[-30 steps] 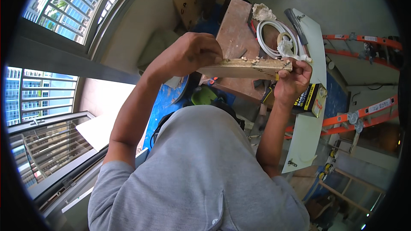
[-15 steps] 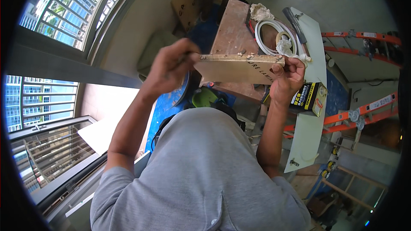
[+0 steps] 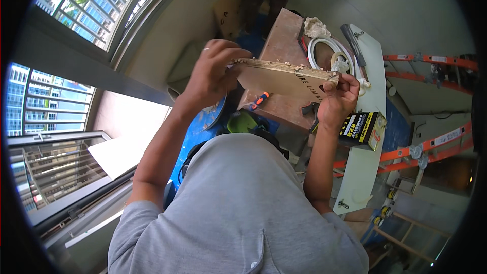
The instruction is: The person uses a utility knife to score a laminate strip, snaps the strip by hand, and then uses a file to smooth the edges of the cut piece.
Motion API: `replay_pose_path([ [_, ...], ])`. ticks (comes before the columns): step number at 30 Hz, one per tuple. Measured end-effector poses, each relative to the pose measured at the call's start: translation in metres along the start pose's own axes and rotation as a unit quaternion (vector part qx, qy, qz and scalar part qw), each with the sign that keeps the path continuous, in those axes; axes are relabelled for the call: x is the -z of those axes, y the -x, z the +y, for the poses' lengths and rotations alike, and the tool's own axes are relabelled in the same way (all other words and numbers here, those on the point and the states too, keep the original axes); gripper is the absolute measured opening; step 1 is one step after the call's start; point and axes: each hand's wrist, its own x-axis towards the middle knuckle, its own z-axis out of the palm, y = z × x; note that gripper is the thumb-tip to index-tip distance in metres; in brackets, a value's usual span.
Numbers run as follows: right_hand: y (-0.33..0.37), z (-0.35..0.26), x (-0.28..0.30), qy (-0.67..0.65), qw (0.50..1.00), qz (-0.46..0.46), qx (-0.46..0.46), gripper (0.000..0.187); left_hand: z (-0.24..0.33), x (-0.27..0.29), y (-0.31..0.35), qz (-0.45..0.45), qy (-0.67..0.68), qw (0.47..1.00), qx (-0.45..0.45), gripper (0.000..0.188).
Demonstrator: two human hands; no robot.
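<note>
Barred windows line the room to the left of the board, and a reddish-brown surface extends beneath and beyond it. Held in the air above the near part of this surface, the board shows a rough, layered upper edge bearing loose wood chips and a pale face with dark lettering. At the board's right end, the right hand has its fingers clamped on it, thumb against the near face. At the board's left end, the left hand is raised with bent fingers; whether they touch or grip it cannot be told.

Relative to one second earlier, the left fingers no longer cover the corner, more of the lettered face shows, and the edge slopes down rightward. This leaves the right hand as the only evident support, with the chipped edge exposed almost end to end. Below the board lies a blue-and-orange handle; beyond it, a white coil; to its lower right, a tin; farther right, an orange ladder.
</note>
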Motion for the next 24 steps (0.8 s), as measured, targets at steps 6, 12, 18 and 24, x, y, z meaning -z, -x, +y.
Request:
replay_pose_path([
  [6, 0.006, -0.013, -0.019, 0.023, 0.999, -0.034, 0.032, 0.058, 0.012, -0.005, -0.021, -0.106, -0.072, 0.990, -0.060, 0.011],
  [12, 0.013, -0.021, -0.021, 0.055, 0.997, -0.042, 0.040, 0.060, 0.012, -0.001, -0.028, -0.181, -0.096, 0.974, -0.098, 0.010],
  [18, 0.017, -0.023, -0.013, 0.093, 0.993, -0.057, 0.054, 0.062, 0.013, -0.005, -0.033, -0.220, -0.115, 0.959, -0.136, 0.008],
  [24, 0.024, -0.025, -0.014, 0.151, 0.984, -0.081, 0.041, 0.064, 0.007, -0.016, -0.031, -0.228, -0.136, 0.950, -0.161, 0.008],
])
